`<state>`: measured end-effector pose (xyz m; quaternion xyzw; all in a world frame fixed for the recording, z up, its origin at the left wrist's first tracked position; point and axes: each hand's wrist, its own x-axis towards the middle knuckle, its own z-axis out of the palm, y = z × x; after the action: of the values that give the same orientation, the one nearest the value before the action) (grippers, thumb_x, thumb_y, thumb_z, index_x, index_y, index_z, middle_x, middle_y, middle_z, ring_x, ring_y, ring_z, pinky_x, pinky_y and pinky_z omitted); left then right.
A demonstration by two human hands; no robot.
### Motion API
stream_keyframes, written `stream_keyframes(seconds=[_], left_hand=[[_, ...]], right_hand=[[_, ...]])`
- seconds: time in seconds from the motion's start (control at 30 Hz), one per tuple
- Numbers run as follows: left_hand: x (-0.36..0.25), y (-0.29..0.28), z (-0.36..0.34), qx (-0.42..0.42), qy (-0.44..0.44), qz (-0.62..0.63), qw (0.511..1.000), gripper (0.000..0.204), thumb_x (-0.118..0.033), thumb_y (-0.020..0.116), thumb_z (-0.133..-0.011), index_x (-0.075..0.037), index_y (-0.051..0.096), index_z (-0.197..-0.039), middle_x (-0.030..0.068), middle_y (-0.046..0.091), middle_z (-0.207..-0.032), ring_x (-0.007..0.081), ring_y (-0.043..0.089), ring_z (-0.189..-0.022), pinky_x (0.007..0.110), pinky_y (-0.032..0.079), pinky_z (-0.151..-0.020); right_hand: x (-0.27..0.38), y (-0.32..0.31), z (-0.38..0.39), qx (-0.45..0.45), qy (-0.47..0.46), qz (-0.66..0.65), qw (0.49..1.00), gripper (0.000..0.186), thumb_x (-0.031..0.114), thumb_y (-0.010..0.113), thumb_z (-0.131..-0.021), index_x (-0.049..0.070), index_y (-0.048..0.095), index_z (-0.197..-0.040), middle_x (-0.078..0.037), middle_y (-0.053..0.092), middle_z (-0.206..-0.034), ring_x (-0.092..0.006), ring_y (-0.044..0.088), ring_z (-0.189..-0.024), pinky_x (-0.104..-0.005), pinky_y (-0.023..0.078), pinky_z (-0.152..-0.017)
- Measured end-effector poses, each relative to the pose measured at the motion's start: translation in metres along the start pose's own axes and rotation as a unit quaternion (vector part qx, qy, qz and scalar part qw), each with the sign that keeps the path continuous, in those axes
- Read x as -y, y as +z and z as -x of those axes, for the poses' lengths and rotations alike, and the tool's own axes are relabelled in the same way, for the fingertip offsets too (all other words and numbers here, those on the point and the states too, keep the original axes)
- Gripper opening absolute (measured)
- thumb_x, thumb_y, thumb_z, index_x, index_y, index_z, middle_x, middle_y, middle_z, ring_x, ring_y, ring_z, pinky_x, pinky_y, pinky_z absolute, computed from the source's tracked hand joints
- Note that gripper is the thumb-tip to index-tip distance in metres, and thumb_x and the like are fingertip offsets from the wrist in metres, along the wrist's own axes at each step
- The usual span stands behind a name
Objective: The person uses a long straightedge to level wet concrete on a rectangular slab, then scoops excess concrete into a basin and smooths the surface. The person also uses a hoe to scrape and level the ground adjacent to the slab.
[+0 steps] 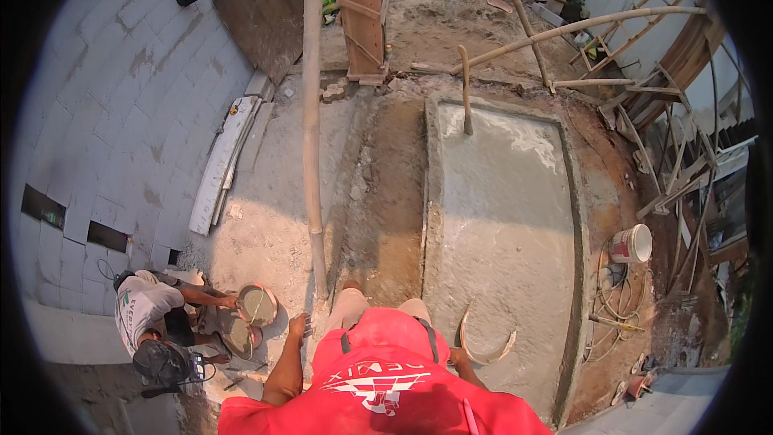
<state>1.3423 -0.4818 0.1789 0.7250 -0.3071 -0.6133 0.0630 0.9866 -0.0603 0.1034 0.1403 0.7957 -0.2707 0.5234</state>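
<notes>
My left hand (299, 326) hangs beside my left leg over the pale ground, with its fingers apart and nothing visible in them. At my right side, my right hand (458, 355) is closed at the left edge of a round bucket (490, 358) with a pale rim; my sleeve hides part of this arm. Grey wet concrete shows inside the rim and all around it. Left of me, a crouching co-worker (145, 306) reaches to two round buckets of grey mortar (258, 304).
A bamboo pole (312, 129) stands left of me. Ahead right lies a wet concrete slab (507, 217) with raised edges; a curved stick (466, 93) stands at its far end. A white bucket (631, 244) and a coiled hose (624, 298) lie right of it. Block wall (105, 113) at left.
</notes>
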Motion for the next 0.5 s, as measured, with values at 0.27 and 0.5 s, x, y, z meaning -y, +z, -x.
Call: stream_keyframes(seconds=[0.27, 0.5], left_hand=[[0.009, 0.028, -0.022, 0.049, 0.077, -0.348, 0.933, 0.032, -0.031, 0.064, -0.087, -0.006, 0.066, -0.107, 0.0095, 0.069, -0.096, 0.0244, 0.066, -0.082, 0.043, 0.051, -0.072], [-0.257, 0.158, -0.176, 0.081, 0.058, -0.135, 0.986, 0.03, -0.027, 0.065, -0.087, -0.003, 0.066, -0.104, 0.0109, 0.069, -0.09, 0.0224, 0.066, -0.071, 0.037, 0.052, -0.057]], right_hand=[[0.143, 0.027, -0.061, -0.054, -0.054, -0.19, 0.979, 0.023, 0.02, 0.069, -0.084, 0.0, 0.068, -0.094, -0.01, 0.068, -0.074, -0.0193, 0.065, -0.058, -0.0335, 0.051, -0.052], [0.31, 0.029, -0.127, -0.066, -0.074, -0.216, 0.971, 0.026, 0.02, 0.068, -0.085, 0.001, 0.067, -0.104, -0.011, 0.07, -0.079, -0.0197, 0.068, -0.062, -0.0351, 0.053, -0.055]])
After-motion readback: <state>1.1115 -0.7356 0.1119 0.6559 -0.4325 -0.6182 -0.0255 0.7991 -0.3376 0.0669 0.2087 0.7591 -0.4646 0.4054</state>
